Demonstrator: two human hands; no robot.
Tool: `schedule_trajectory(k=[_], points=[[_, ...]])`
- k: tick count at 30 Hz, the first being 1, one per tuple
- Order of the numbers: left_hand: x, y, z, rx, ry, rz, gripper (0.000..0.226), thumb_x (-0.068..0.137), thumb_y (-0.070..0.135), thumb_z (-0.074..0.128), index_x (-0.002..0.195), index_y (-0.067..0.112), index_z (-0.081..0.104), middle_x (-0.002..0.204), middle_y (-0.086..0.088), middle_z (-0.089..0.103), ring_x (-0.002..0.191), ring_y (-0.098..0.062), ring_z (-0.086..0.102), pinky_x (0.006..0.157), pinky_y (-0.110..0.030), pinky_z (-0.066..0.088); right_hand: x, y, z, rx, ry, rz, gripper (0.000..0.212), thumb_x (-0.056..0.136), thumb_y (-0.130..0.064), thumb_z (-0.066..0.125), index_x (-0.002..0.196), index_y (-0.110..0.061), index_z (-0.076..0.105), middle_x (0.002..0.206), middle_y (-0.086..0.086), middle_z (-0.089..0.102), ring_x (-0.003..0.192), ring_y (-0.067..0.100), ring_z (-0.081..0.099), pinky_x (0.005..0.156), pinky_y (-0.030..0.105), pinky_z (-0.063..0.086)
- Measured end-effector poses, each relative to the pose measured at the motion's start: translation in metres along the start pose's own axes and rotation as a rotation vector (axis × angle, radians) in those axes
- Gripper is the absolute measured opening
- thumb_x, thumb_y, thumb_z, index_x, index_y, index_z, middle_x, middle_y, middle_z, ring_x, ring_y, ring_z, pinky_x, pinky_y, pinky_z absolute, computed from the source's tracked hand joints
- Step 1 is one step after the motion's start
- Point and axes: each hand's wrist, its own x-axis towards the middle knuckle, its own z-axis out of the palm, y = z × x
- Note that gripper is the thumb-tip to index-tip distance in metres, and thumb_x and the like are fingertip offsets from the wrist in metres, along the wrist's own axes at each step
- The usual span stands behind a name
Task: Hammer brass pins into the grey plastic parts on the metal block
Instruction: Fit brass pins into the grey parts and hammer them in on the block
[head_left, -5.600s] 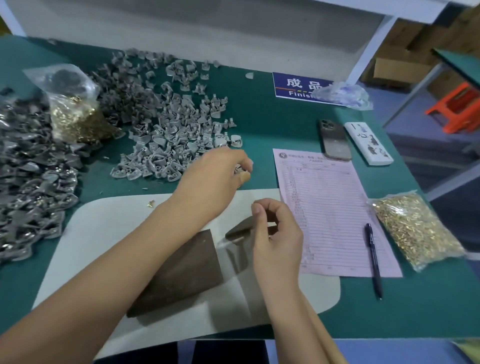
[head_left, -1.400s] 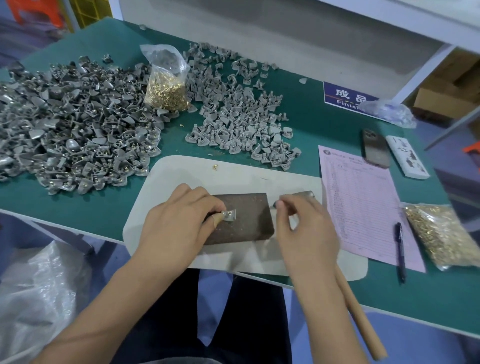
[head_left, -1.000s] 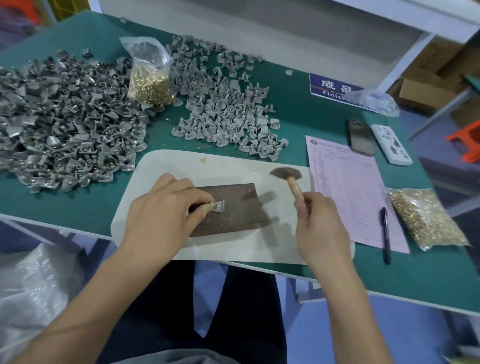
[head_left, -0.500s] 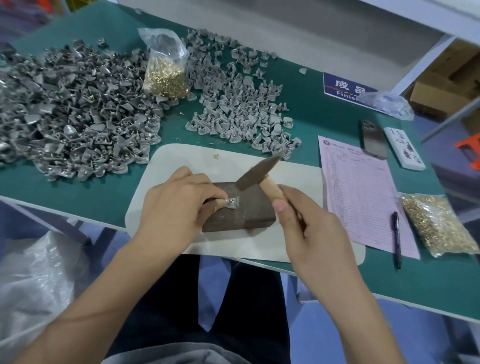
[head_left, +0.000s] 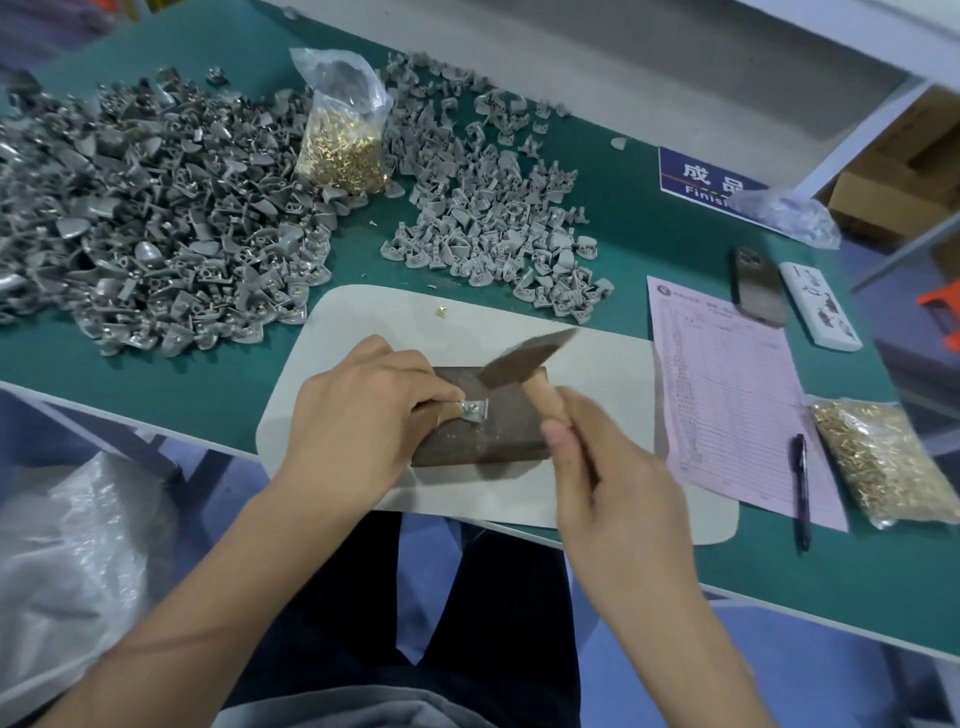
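A dark metal block (head_left: 498, 436) lies on a pale mat (head_left: 597, 374) at the table's near edge. On the block sits a small grey plastic part (head_left: 477, 411) with a brass pin showing in it. My left hand (head_left: 358, 421) pinches that part from the left and holds it down on the block. My right hand (head_left: 608, 467) grips the wooden handle of a hammer (head_left: 524, 361), whose blurred head hangs just above and right of the part.
Two heaps of grey parts (head_left: 156, 228) (head_left: 493, 218) cover the green table, with a bag of brass pins (head_left: 343, 140) between them. A pink form (head_left: 727, 395), pen (head_left: 802, 488), second pin bag (head_left: 883, 457), phone (head_left: 758, 286) and a white oblong device (head_left: 821, 312) lie right. One loose pin (head_left: 441, 310) is on the mat.
The hammer was lifted from the mat and swung in over the block; its head now hovers close above the part. My left hand has kept holding the part in place.
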Motion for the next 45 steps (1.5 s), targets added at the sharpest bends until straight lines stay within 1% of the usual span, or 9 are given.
schedule_trajectory(k=[6,11,22,26,30,35,38,40,45], points=[[-0.003,-0.001,-0.001,-0.032,0.018,0.02,0.008,0.085,0.044,0.071,0.086,0.04,0.078,0.083,0.019,0.068,0.081,-0.017,0.056,0.051,-0.024,0.036,0.0,0.004,-0.002,0.043,0.077,0.013,0.036,0.104,-0.055,0.034,0.128,-0.041,0.057,0.064,-0.017,0.051,0.055,0.011,0.045,0.049,0.031,0.039],[-0.003,-0.002,0.0,-0.061,0.027,0.043,0.026,0.085,0.057,0.056,0.087,0.042,0.076,0.081,0.019,0.066,0.079,-0.017,0.055,0.048,-0.026,0.039,-0.003,-0.001,0.004,-0.054,-0.018,-0.039,0.035,0.104,-0.053,0.035,0.125,-0.039,0.059,0.069,-0.012,0.057,0.06,0.018,0.056,0.052,0.033,0.04],[-0.003,0.0,0.001,-0.035,0.021,0.002,0.014,0.085,0.051,0.066,0.085,0.042,0.077,0.083,0.021,0.068,0.082,-0.015,0.056,0.051,-0.026,0.039,0.0,0.006,-0.001,0.016,0.07,0.007,0.035,0.105,-0.051,0.038,0.13,-0.039,0.06,0.064,-0.017,0.051,0.054,0.009,0.043,0.049,0.03,0.039],[-0.003,0.0,0.0,-0.015,0.015,0.013,0.011,0.085,0.048,0.068,0.087,0.042,0.077,0.083,0.02,0.067,0.082,-0.015,0.054,0.051,-0.027,0.04,-0.002,0.008,0.002,-0.052,-0.065,-0.013,0.038,0.104,-0.054,0.033,0.13,-0.042,0.058,0.061,-0.017,0.049,0.055,0.011,0.045,0.052,0.033,0.04],[-0.002,0.002,0.002,-0.018,0.038,-0.004,0.012,0.084,0.051,0.068,0.082,0.042,0.076,0.079,0.019,0.067,0.081,-0.016,0.055,0.051,-0.031,0.045,-0.004,0.009,0.002,0.089,0.068,0.024,0.035,0.103,-0.054,0.036,0.13,-0.045,0.057,0.064,-0.02,0.053,0.054,0.008,0.045,0.05,0.029,0.038],[-0.003,-0.001,0.002,0.004,0.031,0.034,0.008,0.084,0.048,0.07,0.085,0.042,0.076,0.078,0.02,0.065,0.078,-0.016,0.053,0.048,-0.025,0.037,-0.003,0.009,0.001,-0.049,-0.073,-0.016,0.038,0.1,-0.058,0.034,0.13,-0.048,0.054,0.058,-0.021,0.046,0.055,0.009,0.046,0.052,0.032,0.039],[-0.003,-0.001,0.003,0.006,0.034,0.03,0.005,0.084,0.045,0.072,0.085,0.042,0.075,0.079,0.02,0.065,0.079,-0.016,0.054,0.049,-0.025,0.038,0.006,0.02,-0.004,-0.04,0.034,0.042,0.036,0.103,-0.056,0.033,0.134,-0.052,0.051,0.078,-0.023,0.062,0.064,0.005,0.052,0.056,0.031,0.046],[-0.004,0.0,0.003,0.003,0.034,0.023,0.004,0.083,0.044,0.072,0.085,0.042,0.075,0.08,0.02,0.065,0.08,-0.015,0.054,0.049,-0.024,0.038,0.013,0.031,0.0,-0.112,0.101,0.118,0.038,0.105,-0.044,0.036,0.14,-0.045,0.052,0.101,-0.013,0.066,0.082,0.021,0.063,0.062,0.037,0.047],[-0.005,0.0,0.002,-0.024,0.004,0.01,0.006,0.086,0.044,0.069,0.088,0.042,0.074,0.083,0.02,0.064,0.082,-0.012,0.053,0.052,-0.025,0.039,0.028,0.053,0.016,-0.274,0.048,0.368,0.058,0.101,-0.011,0.042,0.152,-0.038,0.044,0.111,0.011,0.058,0.098,0.036,0.053,0.073,0.039,0.037]])
